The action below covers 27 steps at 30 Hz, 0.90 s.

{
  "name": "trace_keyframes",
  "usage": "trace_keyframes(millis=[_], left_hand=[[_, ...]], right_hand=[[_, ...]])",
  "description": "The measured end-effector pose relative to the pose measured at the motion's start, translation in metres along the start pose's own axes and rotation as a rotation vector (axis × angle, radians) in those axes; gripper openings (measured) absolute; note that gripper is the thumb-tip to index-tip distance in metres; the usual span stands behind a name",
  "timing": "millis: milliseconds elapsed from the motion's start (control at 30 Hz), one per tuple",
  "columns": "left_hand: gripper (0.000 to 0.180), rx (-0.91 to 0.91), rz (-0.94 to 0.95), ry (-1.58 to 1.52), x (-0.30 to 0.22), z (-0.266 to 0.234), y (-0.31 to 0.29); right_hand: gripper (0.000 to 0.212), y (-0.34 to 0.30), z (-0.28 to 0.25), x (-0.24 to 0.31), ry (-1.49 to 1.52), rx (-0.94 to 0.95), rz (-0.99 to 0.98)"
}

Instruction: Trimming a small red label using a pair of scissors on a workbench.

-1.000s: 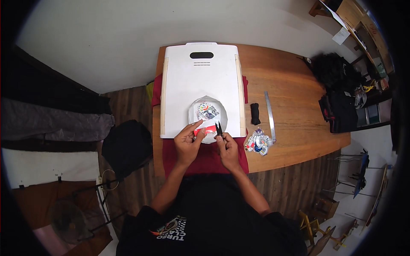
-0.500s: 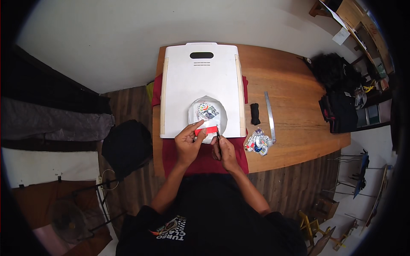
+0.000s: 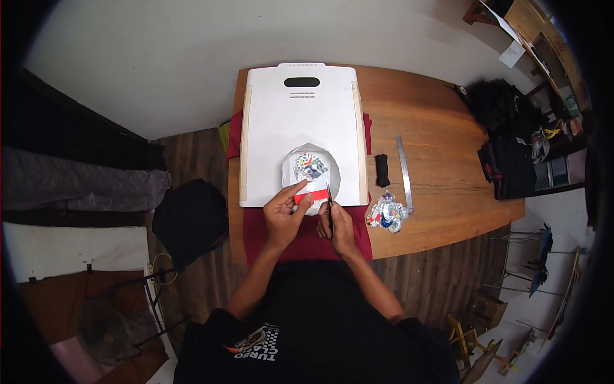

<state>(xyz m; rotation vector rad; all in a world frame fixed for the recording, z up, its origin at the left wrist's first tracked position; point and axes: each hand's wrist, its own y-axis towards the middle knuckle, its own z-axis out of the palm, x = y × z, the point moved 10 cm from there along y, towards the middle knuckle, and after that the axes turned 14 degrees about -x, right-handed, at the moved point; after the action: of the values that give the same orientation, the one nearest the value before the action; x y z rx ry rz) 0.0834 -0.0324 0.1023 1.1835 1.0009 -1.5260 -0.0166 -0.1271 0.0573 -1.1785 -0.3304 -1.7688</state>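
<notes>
My left hand (image 3: 281, 214) pinches a red-and-white printed piece of sheet (image 3: 311, 194) between thumb and fingers. At its right edge, my right hand (image 3: 341, 229) grips dark-handled scissors (image 3: 330, 214), their blades pointing away from me. Both hands are over the near edge of a white board-like panel (image 3: 268, 141). Beneath the sheet is a round, whitish bowl-like container (image 3: 335, 168), partly hidden by my hands. Colourful printed pieces (image 3: 310, 166) show inside or over it; I cannot tell which.
Maroon cloth (image 3: 256, 240) lies under the panel on the wooden table (image 3: 435, 147). To the right are a metal ruler (image 3: 403, 169), a black rolled item (image 3: 382, 171) and a heap of colourful printed cutouts (image 3: 387, 214). Dark folded clothes (image 3: 508, 163) sit at the far right.
The scissors have shifted slightly away from me and right, and their blades now stand more upright beside the sheet. My left hand has barely moved.
</notes>
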Motion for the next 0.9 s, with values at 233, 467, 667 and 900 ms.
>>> trace_keyframes(millis=[233,467,667,900], left_hand=[[0.037,0.026,-0.002,0.003,0.0008,0.0013,-0.0006],[0.037,0.039,0.008,-0.008,0.0017,0.0015,-0.0016],[0.037,0.055,0.024,-0.013,0.002,0.0027,-0.0027],[0.037,0.053,0.0,-0.015,0.0,0.004,-0.0032]], right_hand=[[0.038,0.001,0.0071,0.0088,-0.012,0.015,-0.011],[0.038,0.0008,0.005,0.0037,0.004,0.002,0.004],[0.038,0.0009,0.0036,0.0027,-0.003,-0.004,0.004],[0.038,-0.0004,0.0029,0.006,0.005,-0.012,0.0]])
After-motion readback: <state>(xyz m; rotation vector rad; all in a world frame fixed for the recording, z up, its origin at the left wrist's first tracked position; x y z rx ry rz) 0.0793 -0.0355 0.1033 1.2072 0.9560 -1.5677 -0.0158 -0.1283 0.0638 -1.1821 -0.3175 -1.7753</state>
